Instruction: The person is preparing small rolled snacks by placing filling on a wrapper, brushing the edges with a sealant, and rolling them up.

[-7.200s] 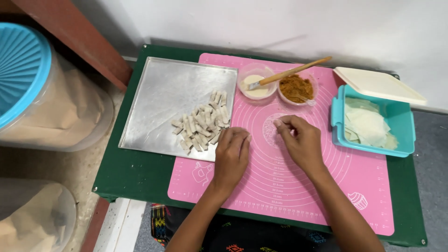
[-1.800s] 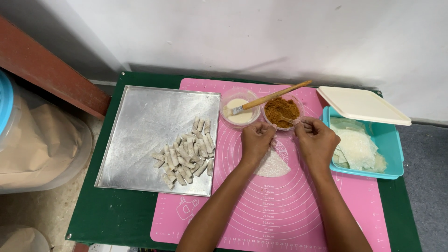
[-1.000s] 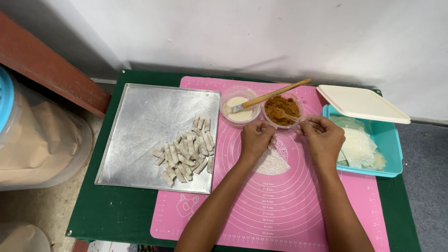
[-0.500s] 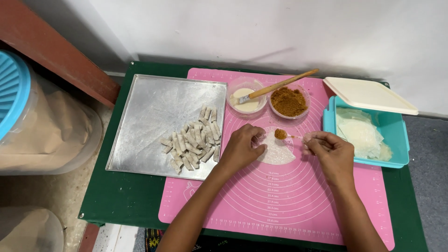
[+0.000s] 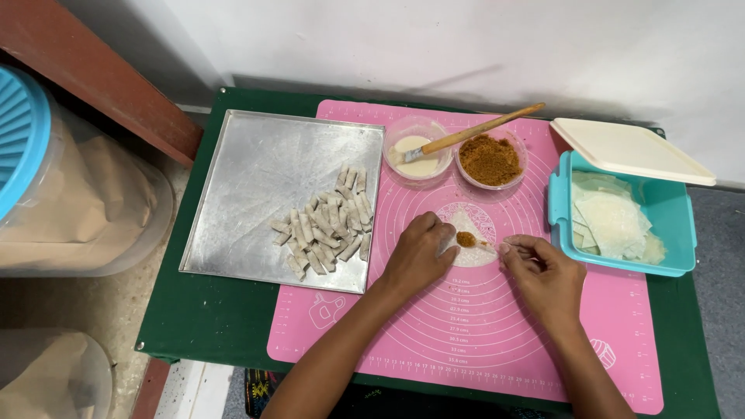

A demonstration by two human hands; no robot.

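Observation:
A thin triangular pastry sheet (image 5: pixel 469 221) lies on the pink silicone mat (image 5: pixel 481 326). My left hand (image 5: pixel 415 256) rests on the sheet's left edge, fingers bent. My right hand (image 5: pixel 543 271) pinches a small clear spoon (image 5: pixel 485 243) whose tip carries brown filling (image 5: pixel 466 239) over the sheet. Behind it stand a clear bowl of brown filling (image 5: pixel 489 159) and a clear bowl of pale paste (image 5: pixel 415 147) with a wooden brush (image 5: pixel 473 132) laid across both.
A metal tray (image 5: pixel 264 171) on the left holds several rolled pastries (image 5: pixel 326 221). A teal box (image 5: pixel 675 233) of pastry sheets sits at right, its cream lid (image 5: pixel 632 147) propped on the back rim. The green table (image 5: pixel 209 310) stands beside plastic tubs (image 5: pixel 70 194).
Both hands came back from the filling bowl toward me. The spoon now holds filling over the sheet, and the left hand has settled on the sheet's edge.

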